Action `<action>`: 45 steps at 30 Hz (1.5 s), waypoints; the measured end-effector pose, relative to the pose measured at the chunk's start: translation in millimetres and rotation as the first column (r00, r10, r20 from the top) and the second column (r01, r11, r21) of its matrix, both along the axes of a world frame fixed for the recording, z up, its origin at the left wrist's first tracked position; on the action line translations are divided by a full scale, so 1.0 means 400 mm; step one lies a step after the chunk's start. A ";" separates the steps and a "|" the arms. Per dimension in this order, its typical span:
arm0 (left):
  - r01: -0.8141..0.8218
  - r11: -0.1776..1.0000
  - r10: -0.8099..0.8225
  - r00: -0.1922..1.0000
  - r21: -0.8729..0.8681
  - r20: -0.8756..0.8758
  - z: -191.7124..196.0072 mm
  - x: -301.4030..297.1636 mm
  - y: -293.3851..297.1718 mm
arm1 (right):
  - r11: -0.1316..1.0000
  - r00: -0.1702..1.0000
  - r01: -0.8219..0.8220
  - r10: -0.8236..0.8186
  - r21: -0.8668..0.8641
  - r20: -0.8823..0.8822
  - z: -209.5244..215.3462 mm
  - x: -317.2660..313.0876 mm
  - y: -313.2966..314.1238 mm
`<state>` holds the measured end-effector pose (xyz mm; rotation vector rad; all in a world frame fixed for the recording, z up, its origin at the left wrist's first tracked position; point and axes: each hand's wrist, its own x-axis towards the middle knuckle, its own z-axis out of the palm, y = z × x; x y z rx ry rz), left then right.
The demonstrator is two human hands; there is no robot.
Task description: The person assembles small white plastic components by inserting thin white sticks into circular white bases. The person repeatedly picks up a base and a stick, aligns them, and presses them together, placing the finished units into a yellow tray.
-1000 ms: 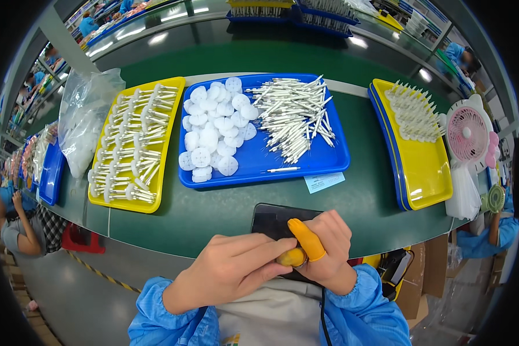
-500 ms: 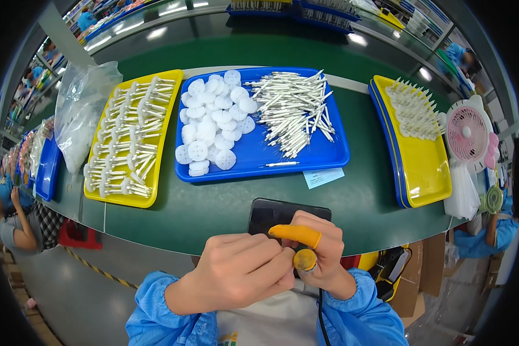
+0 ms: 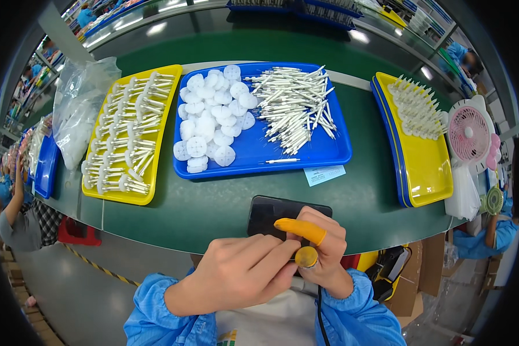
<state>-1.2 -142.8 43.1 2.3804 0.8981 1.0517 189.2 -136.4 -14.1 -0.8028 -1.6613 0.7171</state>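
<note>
My left hand (image 3: 236, 274) and my right hand (image 3: 326, 245) meet in front of my body, just past the near table edge. Both are closed, fingertips pinched together, and whatever lies between them is hidden. Yellow finger cots (image 3: 303, 229) cover my right index finger and thumb. Behind the hands lies a dark phone-like flat slab (image 3: 271, 214). Farther off stands a blue tray (image 3: 254, 168), with translucent white round discs (image 3: 205, 124) on its left and a heap of thin white rods with wire ends (image 3: 291, 106) on its right. One rod (image 3: 282, 160) lies apart near its front rim.
At left, a yellow tray (image 3: 118, 196) holds rows of rods set in discs, beside a clear plastic bag (image 3: 78, 127). Stacked trays (image 3: 429, 179) at right bear upright pieces. Beyond them is a pink-and-white fan (image 3: 470, 131). A black cable (image 3: 320, 314) hangs before me.
My left fingers have shifted slightly against the right ones, and my right index finger has moved a little up and right. The hands stay together. At far left, another person's arm has moved.
</note>
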 end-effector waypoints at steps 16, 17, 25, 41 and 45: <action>0.048 0.999 -0.048 0.997 0.012 -0.058 -0.054 -0.006 0.005 | 0.988 0.985 0.083 -0.100 0.127 0.139 -0.003 0.011 0.004; 0.019 0.998 -0.019 1.000 -0.053 -0.001 -0.051 -0.010 0.006 | 0.987 0.983 0.094 -0.113 0.129 0.147 -0.003 0.010 0.006; 0.049 0.959 -0.028 0.997 -0.278 0.079 -0.013 -0.040 0.004 | 0.998 0.963 0.017 -0.033 0.061 0.266 0.019 0.010 0.004; -0.545 0.838 0.542 0.833 0.000 -0.114 -0.074 -0.142 0.189 | 0.997 0.716 -0.053 -0.004 0.060 0.698 0.032 0.066 -0.015; -0.456 0.883 0.467 0.840 0.109 -0.277 -0.067 -0.126 0.238 | 0.998 0.729 -0.059 0.030 0.019 0.684 0.064 0.079 0.045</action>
